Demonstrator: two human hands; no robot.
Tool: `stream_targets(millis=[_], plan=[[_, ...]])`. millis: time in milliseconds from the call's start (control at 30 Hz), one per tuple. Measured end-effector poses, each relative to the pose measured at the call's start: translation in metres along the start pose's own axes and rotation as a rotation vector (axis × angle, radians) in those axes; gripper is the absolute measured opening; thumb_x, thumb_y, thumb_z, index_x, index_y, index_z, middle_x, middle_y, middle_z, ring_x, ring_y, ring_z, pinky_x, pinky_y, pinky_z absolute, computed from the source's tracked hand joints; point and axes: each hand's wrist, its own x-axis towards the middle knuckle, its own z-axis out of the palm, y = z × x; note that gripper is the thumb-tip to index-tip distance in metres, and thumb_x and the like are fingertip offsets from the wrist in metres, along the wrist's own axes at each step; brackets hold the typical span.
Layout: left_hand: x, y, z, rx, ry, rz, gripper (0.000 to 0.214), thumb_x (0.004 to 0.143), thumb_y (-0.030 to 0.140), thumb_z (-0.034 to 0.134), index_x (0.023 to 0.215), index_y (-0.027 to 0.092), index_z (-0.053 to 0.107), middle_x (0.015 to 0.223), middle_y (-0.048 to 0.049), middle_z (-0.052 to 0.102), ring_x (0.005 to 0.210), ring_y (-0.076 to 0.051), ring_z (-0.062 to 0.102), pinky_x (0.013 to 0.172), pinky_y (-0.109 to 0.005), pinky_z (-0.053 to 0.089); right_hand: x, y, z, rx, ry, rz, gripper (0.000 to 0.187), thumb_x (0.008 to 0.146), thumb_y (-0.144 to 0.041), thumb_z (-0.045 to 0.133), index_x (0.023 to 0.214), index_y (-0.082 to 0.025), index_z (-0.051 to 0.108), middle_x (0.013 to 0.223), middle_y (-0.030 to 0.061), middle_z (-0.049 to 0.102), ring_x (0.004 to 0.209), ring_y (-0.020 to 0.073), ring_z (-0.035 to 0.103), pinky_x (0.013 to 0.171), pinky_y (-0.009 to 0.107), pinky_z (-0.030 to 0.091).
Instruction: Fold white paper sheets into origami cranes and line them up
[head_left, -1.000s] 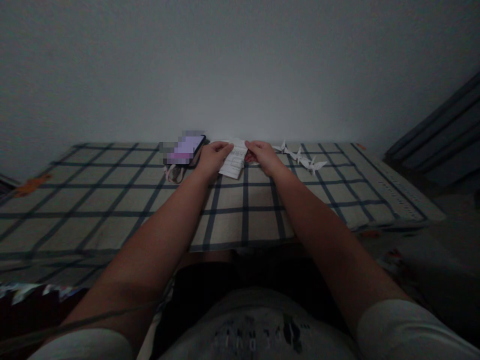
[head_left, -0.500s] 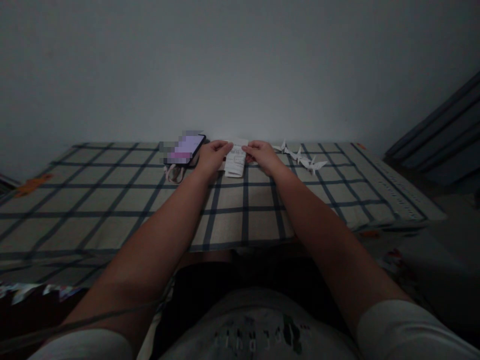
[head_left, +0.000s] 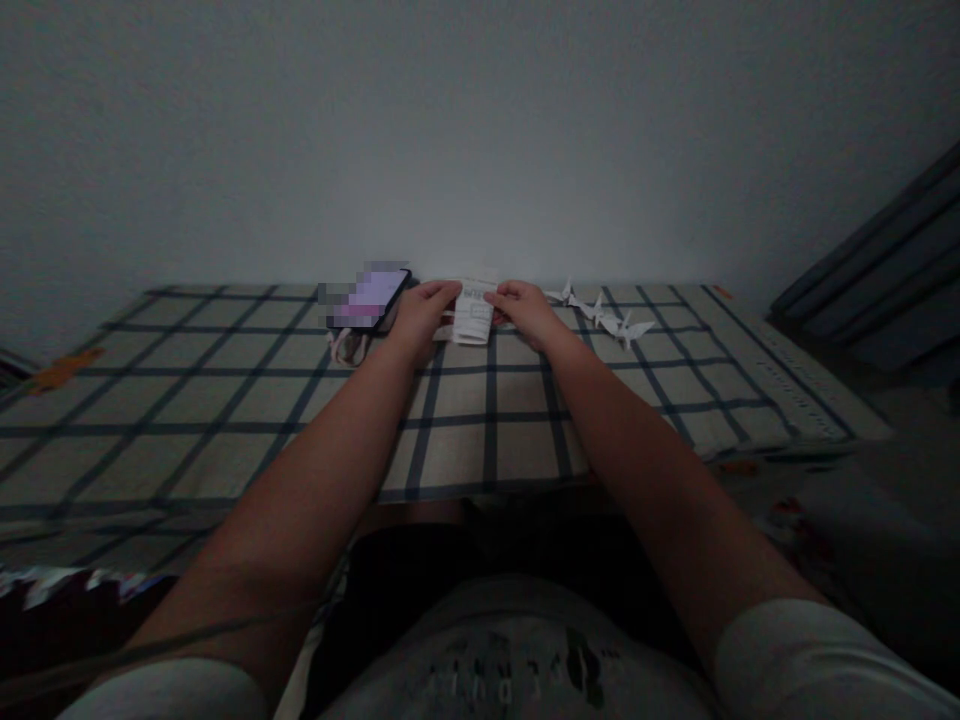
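Phone (head_left: 369, 300), one, lit, on checked cloth (head_left: 225, 400) just beside left hand (head_left: 421, 315), which pinches one printed paper slip (head_left: 474, 312) w/ right hand (head_left: 529, 312) clamped on opposite edge, near cloth's far side; approx. three paper cranes (head_left: 600, 312) to the right.

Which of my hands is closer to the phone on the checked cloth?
Left. The left hand sits right beside the phone; the right hand is farther off, across the paper slip that both hands pinch.
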Motion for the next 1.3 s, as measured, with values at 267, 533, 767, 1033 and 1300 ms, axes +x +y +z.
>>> stream_targets(millis=[267, 533, 767, 1033, 1300], plan=[[-0.003, -0.002, 0.0, 0.118, -0.106, -0.039, 0.033, 0.064, 0.042, 0.081, 0.081, 0.015, 0.073, 0.083, -0.0053, 0.071, 0.071, -0.015, 0.062, 0.064, -0.026, 0.049, 0.005, -0.001, -0.005, 0.031, 0.151, -0.039, 0.017, 0.087, -0.018, 0.065, 0.075, -0.018, 0.053, 0.061, -0.0055, 0.058, 0.053, 0.0067, 0.055, 0.057, 0.019, 0.047], [-0.003, -0.007, -0.001, 0.18, -0.17, -0.082, 0.031, 0.063, 0.041, 0.083, 0.078, 0.016, 0.074, 0.078, -0.0047, 0.068, 0.063, -0.013, 0.059, 0.061, -0.026, 0.05, 0.009, 0.004, -0.007, 0.03, 0.167, -0.048, 0.009, 0.086, -0.021, 0.064, 0.081, -0.017, 0.057, 0.073, -0.0027, 0.062, 0.062, 0.0082, 0.058, 0.062, 0.021, 0.05], [-0.006, 0.001, 0.0, 0.212, -0.088, -0.009, 0.025, 0.067, 0.039, 0.078, 0.069, 0.016, 0.069, 0.068, -0.0014, 0.062, 0.057, -0.011, 0.053, 0.053, -0.023, 0.044, 0.003, 0.0, -0.007, 0.034, 0.071, -0.026, 0.012, 0.089, -0.029, 0.064, 0.089, -0.016, 0.065, 0.073, -0.0008, 0.063, 0.065, 0.0088, 0.058, 0.058, 0.019, 0.049], [-0.002, -0.004, 0.0, 0.157, -0.126, -0.052, 0.024, 0.065, 0.037, 0.075, 0.066, 0.016, 0.065, 0.08, -0.0048, 0.069, 0.069, -0.015, 0.062, 0.06, -0.025, 0.05, 0.004, 0.003, -0.005, -0.051, 0.039, -0.03, 0.013, 0.088, -0.023, 0.066, 0.077, -0.016, 0.062, 0.064, -0.0032, 0.059, 0.057, 0.0071, 0.054, 0.057, 0.019, 0.046], [0.0, -0.008, -0.002, 0.18, -0.075, -0.031, 0.028, 0.067, 0.043, 0.075, 0.072, 0.016, 0.068, 0.069, -0.0033, 0.066, 0.061, -0.015, 0.058, 0.054, -0.025, 0.046, -0.003, -0.003, -0.003, -0.054, -0.06, 0.017, 0.014, 0.091, -0.024, 0.062, 0.081, -0.015, 0.064, 0.064, -0.0028, 0.059, 0.056, 0.0074, 0.054, 0.056, 0.019, 0.045]])
